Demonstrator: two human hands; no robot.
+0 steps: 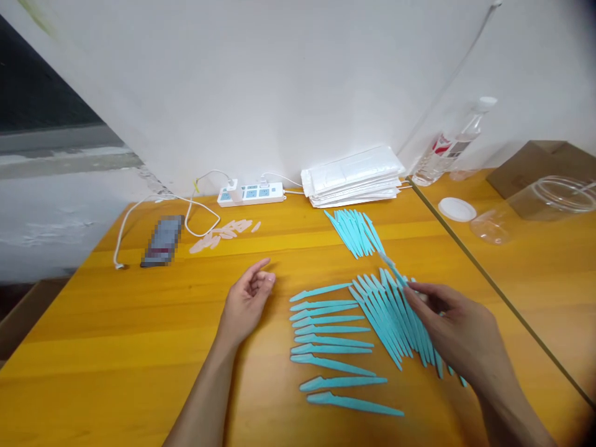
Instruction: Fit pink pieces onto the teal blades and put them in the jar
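Note:
Between the thumb and fingers of my right hand (459,326) is a turquoise eyebrow razor (393,268), its head pointing up and to the left. Below it, several like razors lie side by side in a slanted group (384,323), partly hidden by that hand. To their left runs a column of spaced razors (333,340), lying roughly crosswise with their heads to the left. A third, tight group of turquoise razors (354,233) lies farther back. My left hand (246,301) hovers left of the column, fingers loosely curled and index finger apart, with nothing visible in it.
Small pale pink pieces (226,233) lie scattered near a phone (162,241) and a white cable. Against the wall are a power strip (251,194) and stacked white packets (354,177). At right stand a bottle (447,149), a white lid (457,209), a clear jar (535,208) and a cardboard box (544,164).

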